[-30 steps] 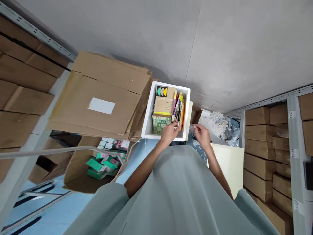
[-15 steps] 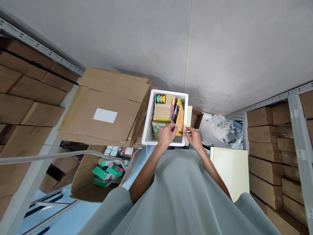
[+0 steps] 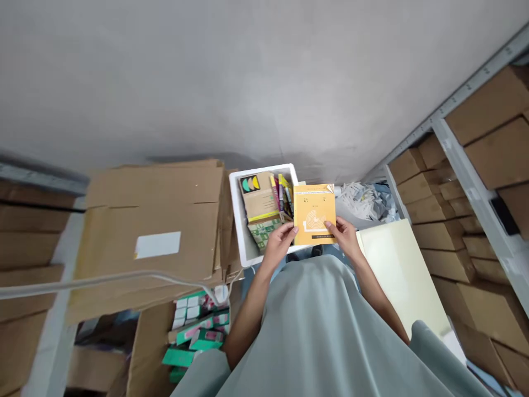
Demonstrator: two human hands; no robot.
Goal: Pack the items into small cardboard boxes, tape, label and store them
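Head view: yellow-orange rectangular paper book (image 3: 314,207) is now out of the white rectangular foam box (image 3: 238,220); half a second ago it stood inside, near the box's right wall. Now held over the box's near right corner, printed cover facing up. Left hand (image 3: 278,245) pinches its lower left edge, thumb on cover; right hand (image 3: 346,238) pinches its lower right. Judgement: cover now readable, book separated from slim, multicoloured paper books (image 3: 285,194) inside the box.
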